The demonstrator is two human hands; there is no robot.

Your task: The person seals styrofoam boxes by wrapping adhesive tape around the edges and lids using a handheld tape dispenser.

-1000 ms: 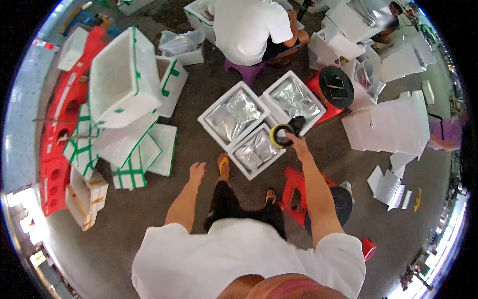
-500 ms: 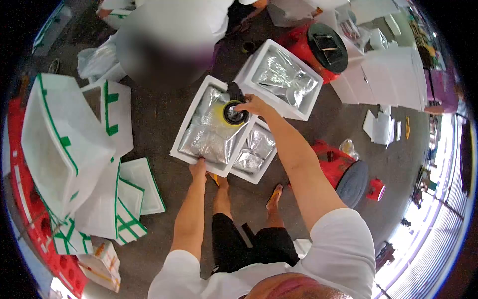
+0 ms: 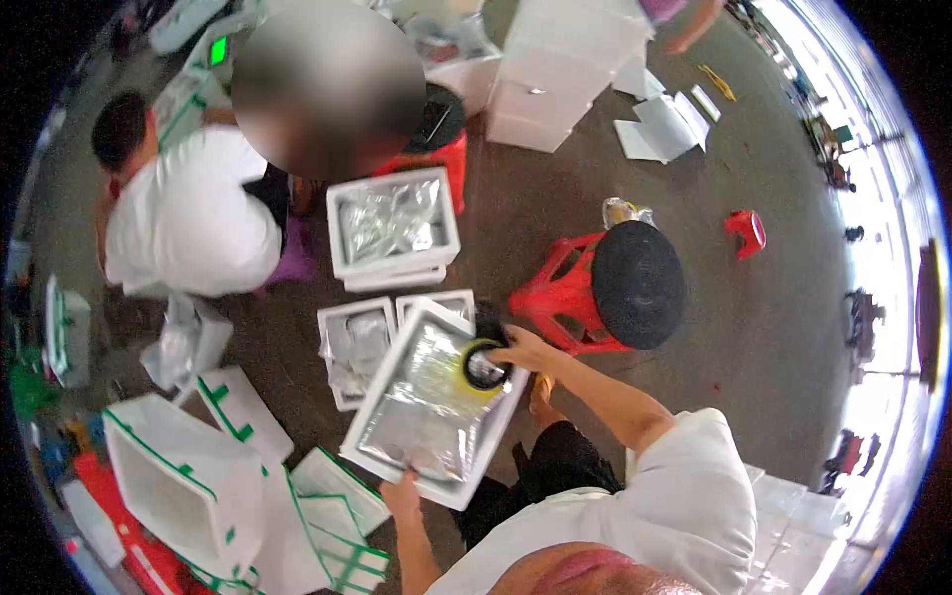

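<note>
**Trainee:** Which reference is used, and where is the foam box (image 3: 446, 492)?

**Instructor:** Use the black-topped red stool (image 3: 615, 297) as reference. The foam box is left of the stool and nearer the person, set at an angle. A silver foil bag (image 3: 421, 407) fills its inside.

**Trainee:** State the condition of the left hand (image 3: 404, 493).

**Instructor:** It pinches the near rim of the foam box, to the left of the stool. The thumb lies over the rim; the remaining fingers cannot be made out.

**Trainee:** And the right hand (image 3: 523, 349)?

**Instructor:** It is closed on the tape roll (image 3: 468, 369), just left of the stool. The roll is yellow with a dark centre and appears over the foil bag. Whether the roll touches the bag cannot be determined, nor whether this hand also touches the box.

**Trainee:** List the surrounding items.

**Instructor:** Left of the stool, a floor box (image 3: 332, 342) with foil inside shows partly behind the foam box. Farther from the person, also left of the stool, is an upper box (image 3: 397, 265) on another box. Well left of the stool, a co-worker in a white shirt (image 3: 193, 213) sits bent forward.
</note>
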